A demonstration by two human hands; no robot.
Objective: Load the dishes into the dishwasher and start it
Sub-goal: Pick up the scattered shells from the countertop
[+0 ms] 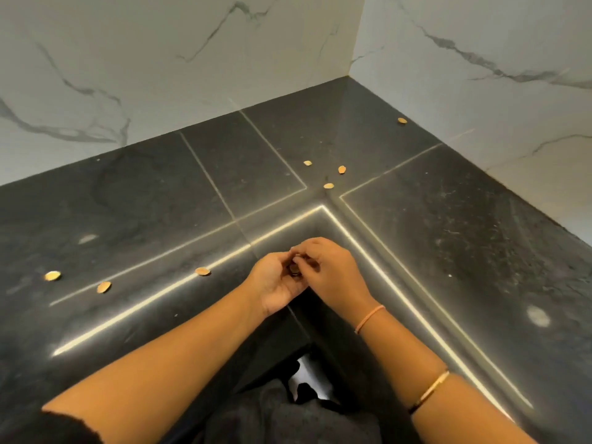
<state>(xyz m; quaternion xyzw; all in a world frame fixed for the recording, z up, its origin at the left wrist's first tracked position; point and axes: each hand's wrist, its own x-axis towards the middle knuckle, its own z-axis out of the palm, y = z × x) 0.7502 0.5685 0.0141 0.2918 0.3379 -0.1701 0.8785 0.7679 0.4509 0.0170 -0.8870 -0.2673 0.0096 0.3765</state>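
**Q:** Head view, looking down. What is the setting?

**A:** A dark counter (160,200) that turns a corner, backed by two white veined walls (160,59). Pale seams cross its top, and a bright line runs along its inner edge.

**Q:** And the hands?

**A:** They meet over the inner corner of the counter. The left hand (275,280) lies palm up, its fingers curled into a cup. The right hand (330,267) comes in from the other side, knuckles up, with its fingers bent down into that cup. Between them sits a small dark object (294,270) (round, as far as can be seen; too small to identify). Both hands have hold of it, the left cradling it and the right pinching at its top.

**Q:** What lies on the counter?

**A:** Seven small tan flakes. Three lie left of the hands (52,275), (103,287), (202,271). Three are clustered near the seam crossing (307,162), (341,169), (328,185). One lies far back by the right wall (402,120).

**Q:** Anything worn?

**A:** The right wrist carries a thin pink band (370,318). Further up the forearm is a gold bangle (429,392).

**Q:** Where are the dishes and dishwasher?

**A:** This view does not tell.
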